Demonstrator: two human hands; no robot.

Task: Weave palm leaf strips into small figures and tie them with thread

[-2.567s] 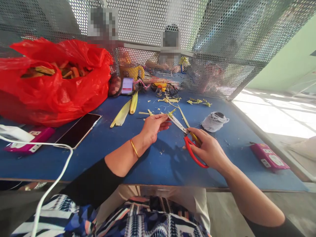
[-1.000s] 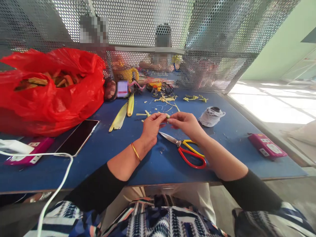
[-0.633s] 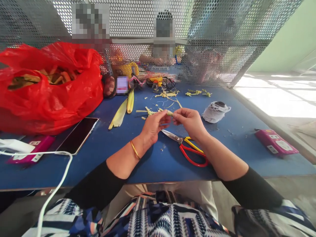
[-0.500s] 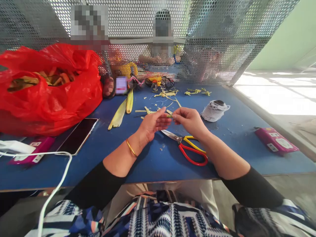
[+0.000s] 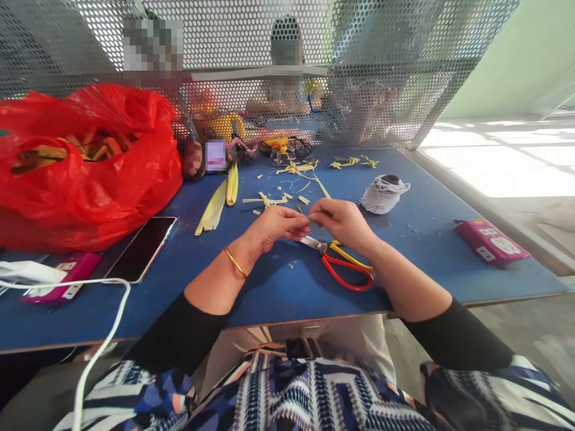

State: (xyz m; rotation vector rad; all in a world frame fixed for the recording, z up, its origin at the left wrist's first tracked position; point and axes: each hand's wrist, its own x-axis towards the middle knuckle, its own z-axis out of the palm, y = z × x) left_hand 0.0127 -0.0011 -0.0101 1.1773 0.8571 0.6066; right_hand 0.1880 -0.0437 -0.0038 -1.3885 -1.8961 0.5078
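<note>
My left hand is closed, its thumb and fingertips pinched together. Facing it, my right hand is also in a pinch, and the fingertips of both meet over the table. Between them is a small green husk strip, mostly hidden by the fingers. Scissors with one red and one yellow handle lie just below my right hand, blades partly covered by the left fingers. Beyond the hands lie pale yellow-green husk scraps. A spool of white thread stands to the right.
At left sit a red plastic bag of dried husks, a phone, a white cable and a pink packet. Another pink packet lies right. Two larger husk leaves lie left of centre. A perforated metal screen borders the back, people behind.
My left hand's fingers, stretched out flat before, have curled into a pinch against the right fingertips. The green strip is now more covered. The whole view has shifted slightly.
</note>
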